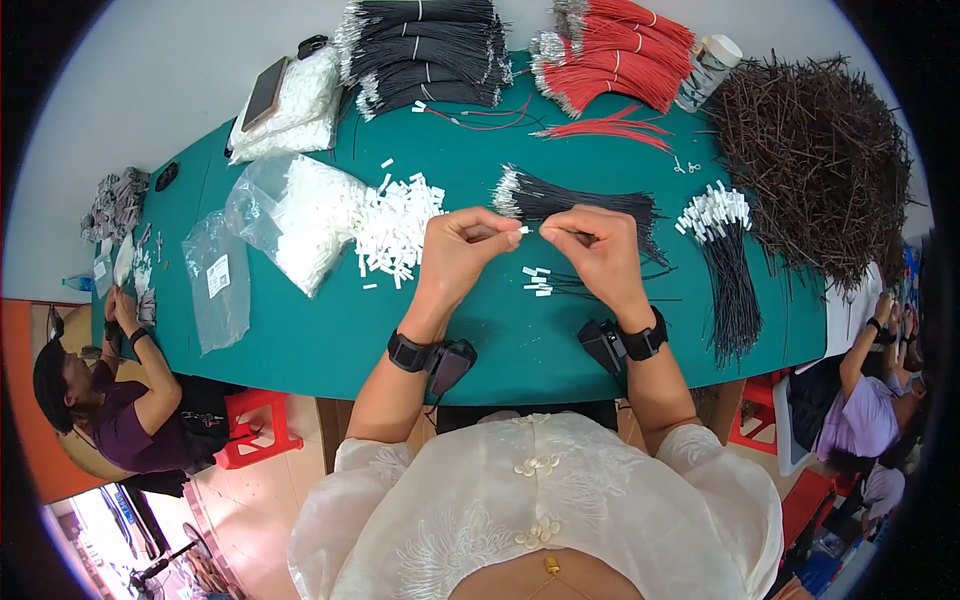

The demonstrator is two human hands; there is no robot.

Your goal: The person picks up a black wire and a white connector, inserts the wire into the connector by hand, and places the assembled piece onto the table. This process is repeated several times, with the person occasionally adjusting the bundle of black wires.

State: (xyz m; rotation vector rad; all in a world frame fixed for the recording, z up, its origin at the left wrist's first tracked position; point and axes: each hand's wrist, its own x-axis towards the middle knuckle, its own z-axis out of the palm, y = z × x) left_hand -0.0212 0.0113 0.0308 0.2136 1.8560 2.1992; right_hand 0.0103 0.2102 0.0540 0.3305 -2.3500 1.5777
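Observation:
A small white connector housing [524,230] is pinched between the thumb and forefinger of my left hand [463,250]. Close beside it, my right hand [600,250] is closed in a pinch on what looks like a thin black wire; its end is mostly hidden by the fingertips. The two pinches nearly meet. Beyond them lies a bundle of black wires [585,203] with silvery terminals at its left end. Just below my fingers are a few black wires with white housings [538,282]. Loose white housings [400,225] are heaped left of my left hand.
An open plastic bag [310,215] spills housings; an empty bag [218,285] lies beside it. Black bundles [425,50], red bundles [620,50] and a jar [710,70] stand behind. At right are wires with housings [730,270] and a brown wiry heap [810,160]. People work at both sides.

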